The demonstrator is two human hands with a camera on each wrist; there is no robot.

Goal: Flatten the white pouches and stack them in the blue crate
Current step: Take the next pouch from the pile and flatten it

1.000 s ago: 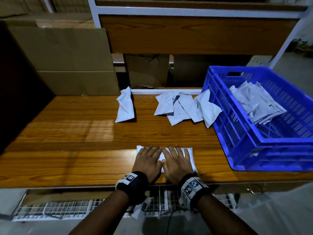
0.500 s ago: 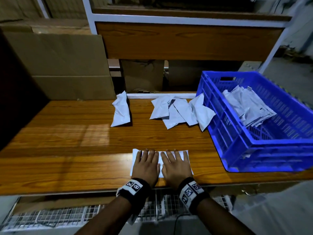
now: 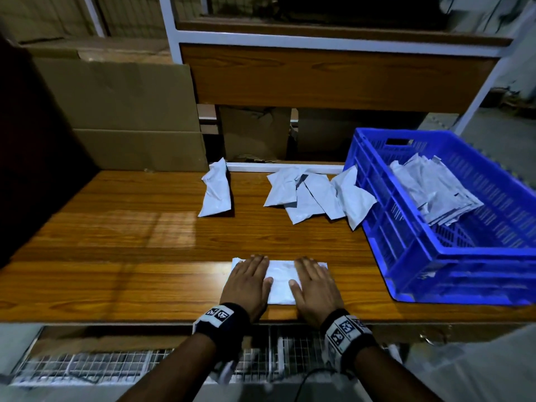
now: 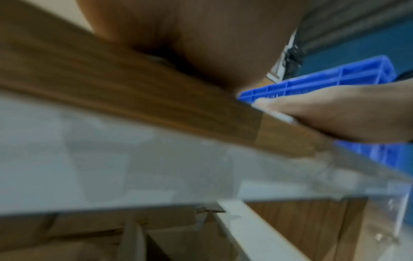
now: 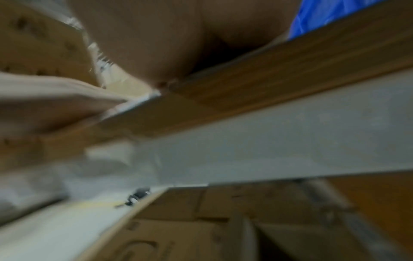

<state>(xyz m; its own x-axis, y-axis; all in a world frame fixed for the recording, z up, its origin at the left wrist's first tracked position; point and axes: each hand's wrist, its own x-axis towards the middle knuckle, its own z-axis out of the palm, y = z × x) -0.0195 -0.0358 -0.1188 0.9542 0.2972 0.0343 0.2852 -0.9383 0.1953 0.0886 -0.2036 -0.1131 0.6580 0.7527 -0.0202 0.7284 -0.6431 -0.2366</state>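
So the wooden table (image 3: 121,233) takes up most of the head view, with the blue crate (image 3: 435,256) sitting off to the right of the right-hand fingers, well apart from them. There's already a messy fan of flattened pouches (image 3: 435,192) in it. Straight beyond the fingertips, toward the back of the table, is a loose pile of unflattened pouches (image 3: 316,195), and one crumpled pouch (image 3: 216,192) sits alone beyond and a bit left of the left fingers.

The pouch being worked on (image 3: 280,281) lies right under both palms at the near edge of the table. What's changed: a second ago the hands were side by side, nearly touching, in the middle of it. Now the left hand (image 3: 246,282) and right hand (image 3: 314,285) have slid apart toward the two ends, so the middle of the pouch shows between the thumbs. Fingers on both hands are straight, held together, pressed flat down; nothing is pinched or gripped. The wrist views are too blurry to add much, just palms flat on wood.

My read is that this is the outward smoothing stroke, pushing air and creases toward the ends. The pouch looks pretty flat now, so I'd guess it's about ready to get picked up and go on the crate stack. Plenty left in the pile though.
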